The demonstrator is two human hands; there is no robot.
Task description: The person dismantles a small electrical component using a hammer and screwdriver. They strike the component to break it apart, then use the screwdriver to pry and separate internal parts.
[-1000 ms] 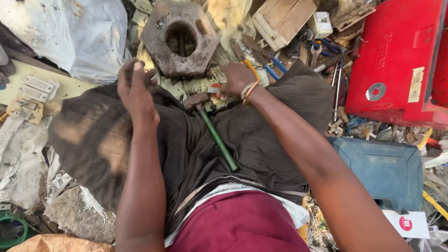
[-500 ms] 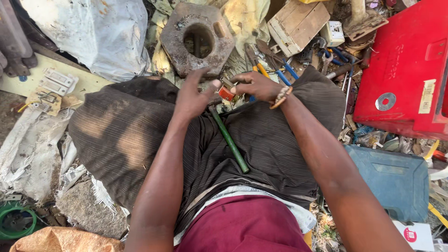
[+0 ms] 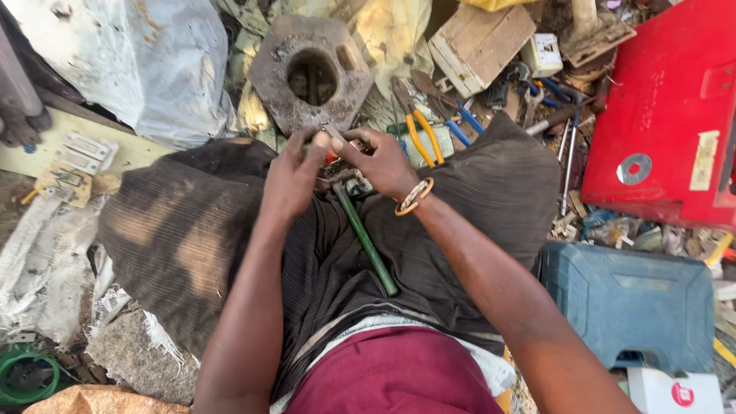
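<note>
My left hand (image 3: 291,180) and my right hand (image 3: 379,161) meet over my lap, fingertips pinching one small part with a red-orange bit (image 3: 333,157) between them. What exactly the part is I cannot tell. A hammer with a green handle (image 3: 368,241) lies across my dark striped trousers just below the hands, its head under my fingers. A beaded bracelet (image 3: 415,196) circles my right wrist.
A rusty octagonal metal block with a round hole (image 3: 310,73) stands just beyond the hands. Pliers with yellow handles (image 3: 422,134) and blue-handled tools lie to its right. A red metal box (image 3: 667,115) and a blue plastic case (image 3: 632,303) are on the right, grey sheeting on the left.
My left hand came in from the left knee to join the right hand on the small part. Both hands now sit a little lower and closer together.
</note>
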